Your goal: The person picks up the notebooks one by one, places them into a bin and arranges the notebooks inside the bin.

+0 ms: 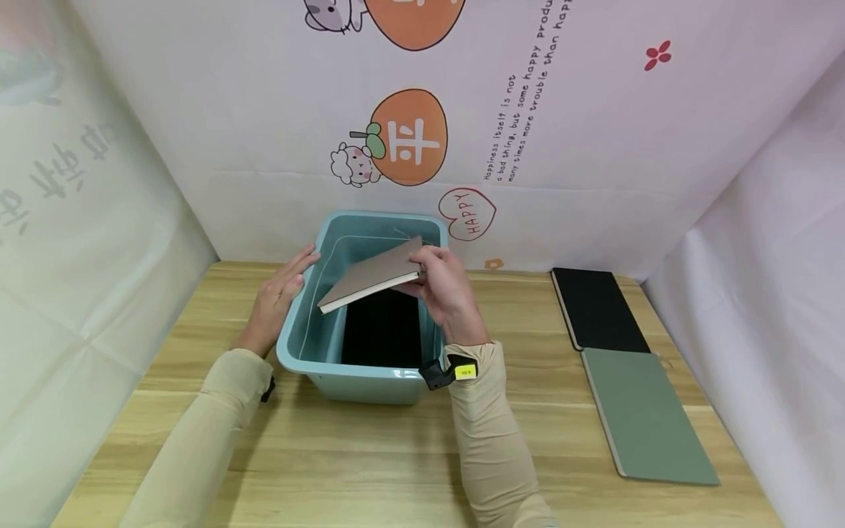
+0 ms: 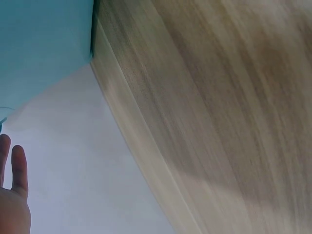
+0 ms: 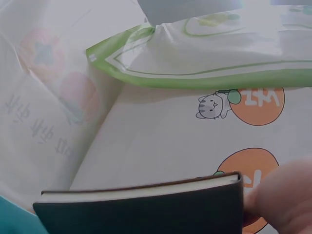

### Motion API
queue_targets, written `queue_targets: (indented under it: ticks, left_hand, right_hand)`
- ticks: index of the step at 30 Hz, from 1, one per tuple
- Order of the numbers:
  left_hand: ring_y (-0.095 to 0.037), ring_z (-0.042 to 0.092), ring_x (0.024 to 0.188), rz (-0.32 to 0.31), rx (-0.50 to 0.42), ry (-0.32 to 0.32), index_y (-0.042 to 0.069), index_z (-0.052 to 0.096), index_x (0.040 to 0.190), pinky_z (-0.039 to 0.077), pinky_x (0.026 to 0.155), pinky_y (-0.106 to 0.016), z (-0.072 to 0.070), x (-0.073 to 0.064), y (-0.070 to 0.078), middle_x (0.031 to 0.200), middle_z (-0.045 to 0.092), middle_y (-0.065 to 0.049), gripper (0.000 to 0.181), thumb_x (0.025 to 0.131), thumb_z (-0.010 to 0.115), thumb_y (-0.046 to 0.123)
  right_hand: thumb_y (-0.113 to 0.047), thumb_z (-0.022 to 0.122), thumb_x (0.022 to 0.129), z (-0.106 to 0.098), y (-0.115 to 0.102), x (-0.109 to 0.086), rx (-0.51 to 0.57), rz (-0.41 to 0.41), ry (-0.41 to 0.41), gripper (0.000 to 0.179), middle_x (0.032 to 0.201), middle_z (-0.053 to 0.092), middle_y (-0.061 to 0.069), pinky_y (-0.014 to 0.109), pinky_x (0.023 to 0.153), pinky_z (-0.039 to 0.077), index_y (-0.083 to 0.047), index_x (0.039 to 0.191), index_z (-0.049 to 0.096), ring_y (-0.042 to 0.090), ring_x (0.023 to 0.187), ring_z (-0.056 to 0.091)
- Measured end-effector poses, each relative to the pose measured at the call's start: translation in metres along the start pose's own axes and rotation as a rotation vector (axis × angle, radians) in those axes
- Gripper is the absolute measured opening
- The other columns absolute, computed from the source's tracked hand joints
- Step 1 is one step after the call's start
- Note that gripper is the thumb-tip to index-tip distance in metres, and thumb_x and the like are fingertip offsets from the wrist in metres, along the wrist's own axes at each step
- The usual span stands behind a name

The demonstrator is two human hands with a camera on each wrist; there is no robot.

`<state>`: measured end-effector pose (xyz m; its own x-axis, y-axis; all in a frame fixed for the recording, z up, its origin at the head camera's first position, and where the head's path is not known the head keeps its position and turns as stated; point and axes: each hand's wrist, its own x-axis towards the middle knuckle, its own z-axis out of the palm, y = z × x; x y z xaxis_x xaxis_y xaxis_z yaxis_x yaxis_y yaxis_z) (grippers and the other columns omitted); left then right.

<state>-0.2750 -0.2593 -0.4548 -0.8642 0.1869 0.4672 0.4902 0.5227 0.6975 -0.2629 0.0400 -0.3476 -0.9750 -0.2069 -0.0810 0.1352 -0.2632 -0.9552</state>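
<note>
My right hand [image 1: 452, 297] pinches a taupe hardcover notebook [image 1: 372, 273] by its right end, thumb on top. The notebook is tilted over the opening of a light blue plastic bin [image 1: 366, 389]. In the right wrist view, its pale page edge and a dark-looking cover [image 3: 141, 214] show beside the thumb. My left hand [image 1: 272, 302] rests at the bin's left rim with its fingers extended; two of those straight fingers [image 2: 19, 170] appear in the left wrist view. Inside the bin lies a flat black thing [image 1: 383, 330], partly hidden under the notebook.
To the right on the wooden table [image 1: 317, 469] lie a black notebook [image 1: 599, 309] and, nearer, a grey-green notebook [image 1: 647, 414], end to end. A printed white sheet [image 1: 568, 220] stands as a wall behind the bin, with more white sheeting at both sides.
</note>
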Motion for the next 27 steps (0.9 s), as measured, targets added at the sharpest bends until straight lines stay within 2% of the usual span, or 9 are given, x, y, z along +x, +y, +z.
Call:
queue_targets:
  ticks: [4,8,12,15,17,19,20,23,27]
  left_hand:
    - [-0.016,0.029,0.156,-0.001,-0.003,0.000,0.037,0.045,0.153,0.025,0.124,-0.059,0.0007,0.0000,0.0008,0.166,0.034,0.013,0.044,0.112,0.034,0.028]
    - [-0.014,0.029,0.156,-0.004,-0.002,0.004,0.037,0.045,0.153,0.025,0.126,-0.050,0.0015,0.0002,0.0005,0.166,0.034,0.014,0.044,0.112,0.033,0.028]
    - [-0.012,0.030,0.155,0.001,0.003,0.014,0.037,0.046,0.153,0.024,0.125,-0.029,0.0022,0.0004,-0.0003,0.165,0.034,0.015,0.044,0.112,0.034,0.027]
    - [-0.012,0.031,0.155,0.006,0.006,0.018,0.037,0.046,0.153,0.024,0.124,-0.023,0.0023,0.0007,0.0001,0.165,0.035,0.015,0.044,0.112,0.034,0.027]
    - [-0.013,0.030,0.155,0.007,0.008,0.016,0.037,0.046,0.153,0.024,0.125,-0.028,0.0024,0.0009,0.0006,0.165,0.035,0.015,0.044,0.112,0.034,0.027]
    - [-0.013,0.030,0.156,0.001,0.002,0.010,0.037,0.046,0.153,0.025,0.126,-0.038,0.0022,0.0008,0.0017,0.166,0.034,0.015,0.044,0.112,0.034,0.028]
    - [-0.013,0.029,0.156,0.000,0.001,0.009,0.037,0.046,0.153,0.025,0.126,-0.038,0.0020,0.0008,0.0023,0.166,0.034,0.015,0.044,0.112,0.033,0.028]
    - [-0.014,0.029,0.156,-0.005,0.000,0.005,0.037,0.046,0.153,0.025,0.126,-0.045,0.0011,0.0007,0.0037,0.166,0.034,0.014,0.044,0.112,0.033,0.028]
    - [-0.015,0.030,0.156,-0.013,0.007,0.006,0.037,0.046,0.153,0.026,0.125,-0.054,0.0002,-0.0004,0.0043,0.166,0.034,0.014,0.043,0.112,0.034,0.029]
  right_hand:
    - [-0.009,0.045,0.106,-0.0003,0.0004,0.0001,-0.047,0.043,-0.025,0.041,0.147,0.047,0.027,0.039,0.088,0.061,0.008,0.143,0.047,0.031,0.113,0.063]
    - [-0.010,0.048,0.106,-0.0005,0.0018,0.0001,-0.085,0.083,-0.037,0.050,0.145,0.049,0.026,0.029,0.078,0.060,0.004,0.153,0.037,0.030,0.109,0.064]
    - [-0.011,0.050,0.106,-0.0020,0.0056,0.0015,-0.129,0.124,-0.032,0.060,0.146,0.048,0.024,0.037,0.090,0.059,-0.001,0.160,0.024,0.031,0.113,0.064]
    - [-0.011,0.051,0.106,-0.0034,0.0072,0.0017,-0.169,0.145,-0.048,0.062,0.145,0.051,0.025,0.044,0.099,0.056,-0.004,0.161,0.022,0.030,0.112,0.066]
    - [-0.010,0.050,0.106,-0.0040,0.0081,0.0022,-0.195,0.154,-0.068,0.062,0.141,0.055,0.026,0.043,0.098,0.057,-0.005,0.161,0.022,0.027,0.106,0.068]
    - [-0.008,0.049,0.106,-0.0042,0.0088,0.0026,-0.224,0.164,-0.097,0.062,0.134,0.058,0.025,0.038,0.091,0.059,-0.006,0.161,0.022,0.023,0.100,0.067]
    - [-0.007,0.049,0.105,-0.0043,0.0090,0.0027,-0.242,0.168,-0.110,0.062,0.131,0.059,0.024,0.035,0.087,0.059,-0.007,0.161,0.023,0.021,0.098,0.066]
    - [-0.005,0.048,0.105,-0.0035,0.0091,0.0033,-0.300,0.189,-0.161,0.061,0.132,0.056,0.023,0.031,0.081,0.055,-0.007,0.161,0.023,0.020,0.096,0.063]
    - [0.000,0.049,0.102,-0.0022,0.0084,0.0027,-0.371,0.225,-0.225,0.061,0.155,0.038,0.020,0.040,0.099,0.054,-0.008,0.159,0.028,0.026,0.112,0.060]
